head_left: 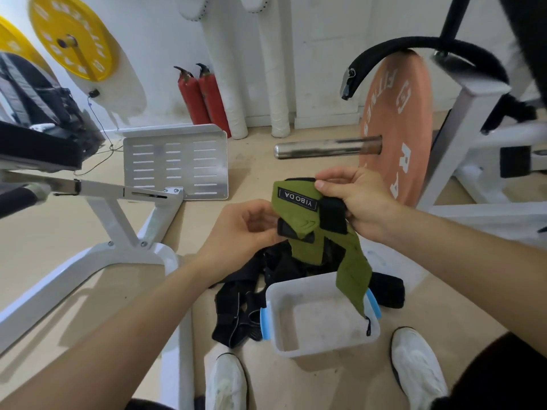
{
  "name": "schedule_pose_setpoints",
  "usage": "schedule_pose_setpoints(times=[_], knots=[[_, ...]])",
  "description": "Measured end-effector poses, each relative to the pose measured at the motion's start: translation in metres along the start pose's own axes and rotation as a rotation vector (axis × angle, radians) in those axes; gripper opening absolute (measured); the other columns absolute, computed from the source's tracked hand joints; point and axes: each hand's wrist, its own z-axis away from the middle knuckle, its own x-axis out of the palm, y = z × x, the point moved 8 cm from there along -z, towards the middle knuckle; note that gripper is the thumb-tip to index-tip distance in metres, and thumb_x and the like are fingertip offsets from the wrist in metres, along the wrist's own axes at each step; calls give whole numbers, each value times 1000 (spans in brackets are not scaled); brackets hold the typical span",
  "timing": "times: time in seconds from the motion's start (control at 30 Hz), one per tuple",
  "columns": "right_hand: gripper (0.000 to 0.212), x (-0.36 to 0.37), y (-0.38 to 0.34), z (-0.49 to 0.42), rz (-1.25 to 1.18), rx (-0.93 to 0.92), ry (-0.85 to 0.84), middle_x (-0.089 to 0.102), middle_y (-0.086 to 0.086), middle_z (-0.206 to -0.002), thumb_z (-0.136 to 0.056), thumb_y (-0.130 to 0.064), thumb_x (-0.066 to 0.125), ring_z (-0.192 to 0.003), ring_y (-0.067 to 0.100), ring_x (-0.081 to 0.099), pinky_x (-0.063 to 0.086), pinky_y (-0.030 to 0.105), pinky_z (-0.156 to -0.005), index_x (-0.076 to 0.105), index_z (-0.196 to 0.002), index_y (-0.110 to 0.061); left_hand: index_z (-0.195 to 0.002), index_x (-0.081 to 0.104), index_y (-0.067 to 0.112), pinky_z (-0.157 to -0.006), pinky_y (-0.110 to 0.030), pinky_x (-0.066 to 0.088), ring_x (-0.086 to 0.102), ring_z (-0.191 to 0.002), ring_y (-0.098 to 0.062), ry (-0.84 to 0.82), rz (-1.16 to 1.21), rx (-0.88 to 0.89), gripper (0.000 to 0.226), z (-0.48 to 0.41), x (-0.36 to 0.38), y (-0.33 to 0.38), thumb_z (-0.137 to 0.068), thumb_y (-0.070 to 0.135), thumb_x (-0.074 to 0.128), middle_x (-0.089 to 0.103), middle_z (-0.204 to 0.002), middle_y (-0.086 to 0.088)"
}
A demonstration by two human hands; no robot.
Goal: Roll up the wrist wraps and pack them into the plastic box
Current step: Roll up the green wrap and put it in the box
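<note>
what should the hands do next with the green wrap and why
Probably start rolling it from the held end. The left hand and right hand both hold the green wrap, which is unrolled, its tail dangling over the plastic box.

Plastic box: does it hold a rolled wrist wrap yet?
No, the plastic box is bare inside; the unrolled green wrist wrap dangles over it.

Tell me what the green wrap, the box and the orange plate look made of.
The green wrap: seemingly woven fabric, matte; it drapes limply, with black hook-and-loop-looking patches. The box: translucent whitish plastic, scuffed, with cloudy walls. The orange plate: probably rubber-coated, matte, with white lettering.
</note>
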Motion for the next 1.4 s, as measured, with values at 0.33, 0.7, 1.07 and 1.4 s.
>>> schedule_pose_setpoints(times=[0.33, 0.7, 1.07, 1.4], knots=[[17, -27, -8, -11, 0, -70, 185, 72, 6, -89, -89, 0, 72, -86, 26, 71, 59, 41, -72, 72, -86, -17, -78, 64, 17, -86, -45, 55, 67, -77, -14, 159, 16, -65, 17, 7, -10, 5, -90, 19, 76, 71, -78, 2], [24, -5, -18, 5, 446, -287, -96, 74, 5, -76, -84, -9, 80, -56, 7, 61, 44, 17, -45, 74, -105, -19, -92, 49, 12, -97, -52, 57, 70, -108, -28, 423, 440, -134, 20, 1, -47, -1, -108, 9, 37, 76, -112, -7], [38, 68, -4, 26, 448, -187, -527, 75, -4, -96, -85, 1, 77, -80, 12, 72, 59, 24, -72, 72, -113, -25, -133, 49, -1, -82, -40, 60, 73, -98, -28, 185, 614, -249, 39, -9, -26, 0, -111, 26, 31, 74, -120, -15], [19, 52, -2, 10, 148, -52, -230, 75, 21, -99, -83, -8, 78, -81, 34, 66, 37, 26, -48, 68, -99, -6, -114, 61, 8, -86, -45, 62, 74, -89, -25, 217, 206, -175, 14, 11, -26, -6, -101, 13, 61, 78, -100, -12]])
